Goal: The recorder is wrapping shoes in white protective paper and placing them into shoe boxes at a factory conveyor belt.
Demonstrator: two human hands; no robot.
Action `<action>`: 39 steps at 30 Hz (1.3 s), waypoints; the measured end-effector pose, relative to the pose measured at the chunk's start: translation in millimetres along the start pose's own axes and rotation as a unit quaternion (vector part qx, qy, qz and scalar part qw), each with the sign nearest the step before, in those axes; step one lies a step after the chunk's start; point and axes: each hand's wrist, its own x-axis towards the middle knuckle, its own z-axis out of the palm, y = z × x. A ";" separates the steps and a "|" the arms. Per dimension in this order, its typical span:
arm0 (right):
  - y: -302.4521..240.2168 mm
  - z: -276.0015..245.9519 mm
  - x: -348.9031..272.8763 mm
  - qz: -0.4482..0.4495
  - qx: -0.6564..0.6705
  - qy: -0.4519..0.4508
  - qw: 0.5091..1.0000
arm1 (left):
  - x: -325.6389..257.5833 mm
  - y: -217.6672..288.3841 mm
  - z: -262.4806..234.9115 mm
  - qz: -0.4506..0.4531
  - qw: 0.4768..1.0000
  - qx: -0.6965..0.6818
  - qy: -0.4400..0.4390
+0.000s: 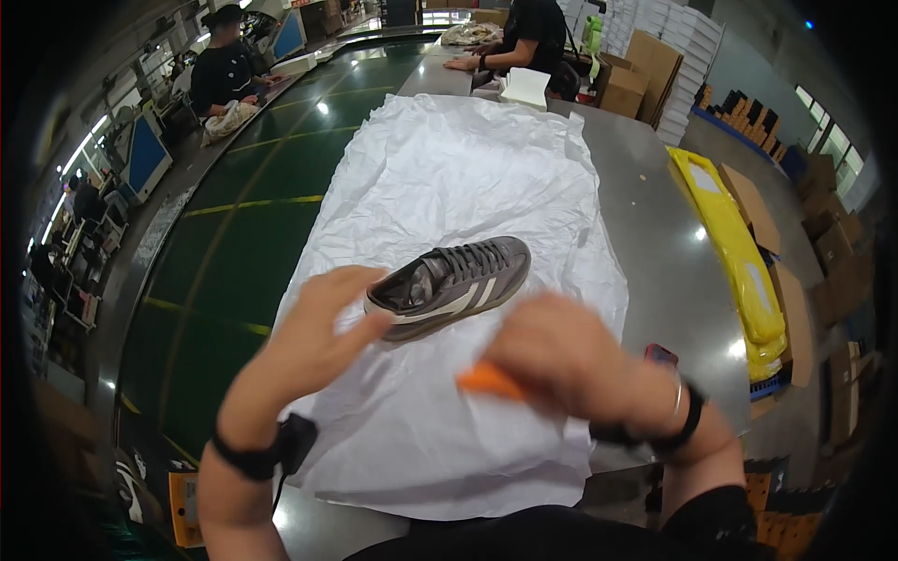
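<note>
A dark grey sneaker (468, 285) with pale side stripes, dark laces and a brownish sole rests on crumpled white paper (486, 178), its toe toward the far right. Something dark grey and crumpled fills its opening. My left hand (323, 323) is at the heel, fingers and thumb apart; whether the thumb touches the shoe or just overlaps it in view I cannot tell. Nearer to me and right of the shoe, my right hand (561, 351) is closed and smeared by motion. From its fingers sticks a flat orange piece (496, 381), too blurred to name.
A green conveyor belt (243, 234) with yellow lines runs along the left. On the right, the metal table (645, 224) holds a phone-like object (660, 355); beyond its edge lie yellow plastic-wrapped packs (734, 262). Two people work farther off, near an open white box (526, 87) and cartons (625, 89).
</note>
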 end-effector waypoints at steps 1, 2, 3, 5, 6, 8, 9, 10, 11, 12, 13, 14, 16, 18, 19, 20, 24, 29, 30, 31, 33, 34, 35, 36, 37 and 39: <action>21.6 -7.9 23.5 0.006 0.002 -0.038 0.999 | -2.6 9.5 -18.8 -0.057 0.994 -0.095 -0.004; 44.3 -6.5 45.2 0.027 -0.005 -0.045 0.999 | -10.0 19.0 -42.7 -0.032 0.989 -0.136 -0.039; 69.3 -2.1 66.1 0.054 0.018 -0.015 0.998 | -14.1 14.3 -48.1 -0.001 0.990 -0.125 -0.064; 106.9 4.0 109.9 0.107 0.033 -0.042 0.993 | -21.6 25.5 -40.6 -0.060 0.993 -0.081 -0.060; 139.2 16.2 114.9 0.091 0.036 -0.027 0.995 | -18.5 23.2 -32.5 -0.108 0.991 -0.053 -0.053; 137.8 10.0 126.3 0.232 0.055 -0.034 0.970 | -30.2 -20.8 -38.1 -0.226 0.974 0.007 -0.019; 144.3 15.4 124.6 0.217 0.133 0.066 0.965 | -43.3 -46.7 -45.8 -0.241 0.970 -0.006 0.019; 155.4 18.4 114.5 0.206 0.204 0.156 0.944 | -38.5 -53.8 -54.3 -0.256 0.962 -0.079 0.049; 141.3 12.2 102.6 0.201 0.276 0.183 0.922 | -41.8 -77.0 -61.9 -0.267 0.958 -0.089 0.063; 127.0 6.5 84.5 0.206 0.272 0.245 0.907 | -37.3 -85.1 -70.7 -0.275 0.950 -0.136 0.057; 117.6 7.2 65.9 0.267 0.252 0.188 0.911 | -32.2 -89.0 -74.2 -0.284 0.951 -0.109 0.049; 123.7 21.0 40.2 0.287 0.190 0.162 0.925 | -24.4 -93.5 -75.1 -0.286 0.954 -0.083 0.038; 114.4 36.9 19.2 0.316 0.162 0.100 0.930 | -12.4 -108.3 -71.9 -0.276 0.959 -0.057 0.033; 124.3 54.1 16.4 0.371 0.246 0.117 0.888 | -7.5 -109.9 -67.4 -0.262 0.964 -0.027 0.022; 134.3 55.4 19.6 0.443 0.271 0.078 0.851 | -7.5 -97.7 -60.1 -0.254 0.954 0.141 0.078; 145.3 59.2 22.3 0.511 0.296 0.038 0.806 | -8.1 -83.3 -52.5 -0.239 0.912 0.306 0.133; 189.3 88.8 9.6 0.450 0.022 -0.014 0.893 | 19.4 2.8 10.9 0.064 0.957 0.222 0.174; 174.9 77.4 14.0 0.449 -0.042 -0.084 0.889 | 71.7 -25.2 66.4 -0.101 0.971 0.153 -0.152; 170.8 74.6 11.1 0.386 -0.090 -0.017 0.918 | 79.9 -37.6 61.9 -0.106 0.971 0.157 -0.142; 157.1 60.5 17.5 0.324 -0.098 0.004 0.941 | 85.1 -48.7 52.7 -0.162 0.955 0.112 -0.221; 124.0 51.2 29.4 0.191 -0.013 0.001 0.982 | 91.2 -63.3 43.6 -0.229 0.928 0.060 -0.289; 111.2 47.6 31.2 0.076 0.062 0.000 0.995 | 94.8 -61.7 43.6 -0.223 0.923 0.066 -0.307; 112.2 59.5 33.0 0.071 0.066 -0.001 0.995 | 94.2 -57.7 42.8 -0.222 0.916 0.073 -0.325; 120.1 75.3 27.8 0.095 0.057 -0.094 0.989 | 95.5 -48.2 47.0 -0.213 0.917 0.074 -0.329; 124.1 87.1 27.0 0.116 0.058 -0.183 0.974 | 89.3 -40.2 51.2 -0.203 0.931 0.091 -0.290; 139.5 86.3 28.8 0.193 0.152 -0.234 0.941 | 49.4 -24.4 64.6 -0.010 0.983 0.183 -0.024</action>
